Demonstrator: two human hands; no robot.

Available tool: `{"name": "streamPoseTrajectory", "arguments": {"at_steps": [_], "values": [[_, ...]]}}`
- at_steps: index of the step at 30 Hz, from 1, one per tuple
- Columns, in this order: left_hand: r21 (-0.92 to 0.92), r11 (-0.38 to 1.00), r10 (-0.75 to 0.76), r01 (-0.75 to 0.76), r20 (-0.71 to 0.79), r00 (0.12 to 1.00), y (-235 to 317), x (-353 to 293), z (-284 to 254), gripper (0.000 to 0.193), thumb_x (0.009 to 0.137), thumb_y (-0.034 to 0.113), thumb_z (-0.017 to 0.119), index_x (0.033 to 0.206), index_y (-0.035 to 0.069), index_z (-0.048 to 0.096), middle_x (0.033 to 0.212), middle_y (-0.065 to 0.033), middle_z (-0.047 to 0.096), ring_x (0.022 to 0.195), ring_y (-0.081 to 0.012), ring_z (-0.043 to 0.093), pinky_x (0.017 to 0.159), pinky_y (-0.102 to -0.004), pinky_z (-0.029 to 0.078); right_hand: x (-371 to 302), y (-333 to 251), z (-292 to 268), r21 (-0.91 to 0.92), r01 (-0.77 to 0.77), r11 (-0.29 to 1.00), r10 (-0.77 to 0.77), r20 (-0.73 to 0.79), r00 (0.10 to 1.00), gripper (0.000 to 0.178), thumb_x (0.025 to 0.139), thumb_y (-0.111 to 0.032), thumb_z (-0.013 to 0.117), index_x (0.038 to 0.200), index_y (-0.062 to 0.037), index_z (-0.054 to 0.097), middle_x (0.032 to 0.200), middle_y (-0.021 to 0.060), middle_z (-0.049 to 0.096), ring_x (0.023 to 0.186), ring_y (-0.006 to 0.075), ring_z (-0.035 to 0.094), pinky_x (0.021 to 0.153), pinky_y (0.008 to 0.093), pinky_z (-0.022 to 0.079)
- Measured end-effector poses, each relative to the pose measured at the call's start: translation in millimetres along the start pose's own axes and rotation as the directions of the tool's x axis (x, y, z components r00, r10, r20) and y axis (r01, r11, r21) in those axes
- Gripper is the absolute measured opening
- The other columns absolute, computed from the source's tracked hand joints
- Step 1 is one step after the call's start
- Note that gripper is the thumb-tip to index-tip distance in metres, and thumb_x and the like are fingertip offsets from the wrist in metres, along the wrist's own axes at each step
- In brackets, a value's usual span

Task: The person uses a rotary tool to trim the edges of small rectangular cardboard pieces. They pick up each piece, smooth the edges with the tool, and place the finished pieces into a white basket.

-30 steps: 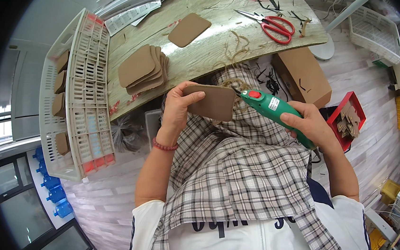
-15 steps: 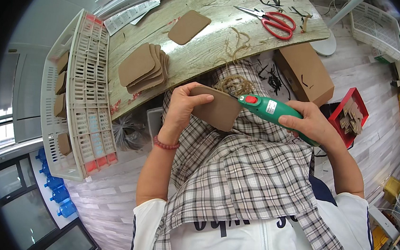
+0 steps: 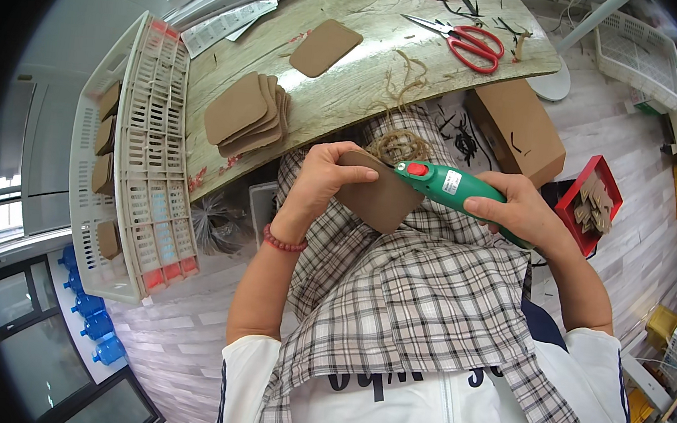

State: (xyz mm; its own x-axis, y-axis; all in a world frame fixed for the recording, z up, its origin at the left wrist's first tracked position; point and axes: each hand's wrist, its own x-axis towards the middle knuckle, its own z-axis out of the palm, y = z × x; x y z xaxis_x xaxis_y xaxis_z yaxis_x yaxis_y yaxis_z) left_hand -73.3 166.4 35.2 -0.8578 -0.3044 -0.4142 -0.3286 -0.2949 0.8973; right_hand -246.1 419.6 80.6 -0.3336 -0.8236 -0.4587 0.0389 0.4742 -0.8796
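Above my lap, my left hand [image 3: 329, 180] grips a flat brown rounded-corner piece [image 3: 380, 197], thumb on its upper face. In my right hand [image 3: 514, 209] is a green corded-looking handheld tool [image 3: 443, 185] with a red button. The tool's tip meets the piece's upper right edge; the tip itself is too small to make out. A coil of twine-like brown strands [image 3: 399, 147] lies just beyond. On the table, a stack of similar brown pieces [image 3: 238, 114] sits to the left, with a single piece [image 3: 326, 48] farther back.
Red-handled scissors [image 3: 475, 48] lie on the table [image 3: 349, 91] near dark scraps. A white plastic crate [image 3: 150, 155] holding brown pieces stands at left. Right of my lap are a cardboard box [image 3: 522, 135] and a red box [image 3: 599, 174] of small tan bits.
The brown piece has turned clockwise and shifted slightly right in my left hand. My right hand and the green tool have moved slightly left along its edge.
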Motion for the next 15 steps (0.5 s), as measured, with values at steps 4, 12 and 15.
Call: {"name": "streamPoseTrajectory", "arguments": {"at_steps": [4,12,15], "values": [[0.066,0.998,-0.025,0.023,0.043,0.999,2,3,0,0.018,0.073,-0.001,0.075,0.089,0.001,0.068,0.082,-0.0045,0.069,0.074,-0.0107,0.062,0.07,-0.0245,0.05,5,-7,1,0.001,0.004,1.0,-0.004,0.041,0.999,0.037,0.085,-0.034,0.07,0.097,0.0007,0.066,0.069,-0.0005,0.056,0.058,0.0064,0.051,0.051,0.0225,0.043],[0.002,1.0,0.001,-0.001,0.084,0.996,23,-6,3,0.045,0.07,-0.009,0.072,0.112,0.002,0.061,0.098,-0.0056,0.068,0.089,-0.0111,0.064,0.083,-0.0243,0.049,25,-28,17,0.053,0.091,0.994,-0.094,0.065,0.993,0.036,0.086,-0.032,0.069,0.099,0.0022,0.066,0.072,0.0018,0.057,0.06,0.0074,0.053,0.052,0.0228,0.044],[0.213,0.959,0.211,-0.185,-0.103,0.972,48,-22,-33,0.044,0.075,-0.005,0.069,0.118,0.002,0.058,0.103,-0.0067,0.066,0.092,-0.0125,0.063,0.084,-0.0253,0.05,27,-28,15,0.06,0.104,0.993,-0.105,0.004,0.994,0.033,0.087,-0.029,0.068,0.099,0.0011,0.066,0.073,0.0012,0.057,0.061,0.0073,0.053,0.052,0.0227,0.045]]}}
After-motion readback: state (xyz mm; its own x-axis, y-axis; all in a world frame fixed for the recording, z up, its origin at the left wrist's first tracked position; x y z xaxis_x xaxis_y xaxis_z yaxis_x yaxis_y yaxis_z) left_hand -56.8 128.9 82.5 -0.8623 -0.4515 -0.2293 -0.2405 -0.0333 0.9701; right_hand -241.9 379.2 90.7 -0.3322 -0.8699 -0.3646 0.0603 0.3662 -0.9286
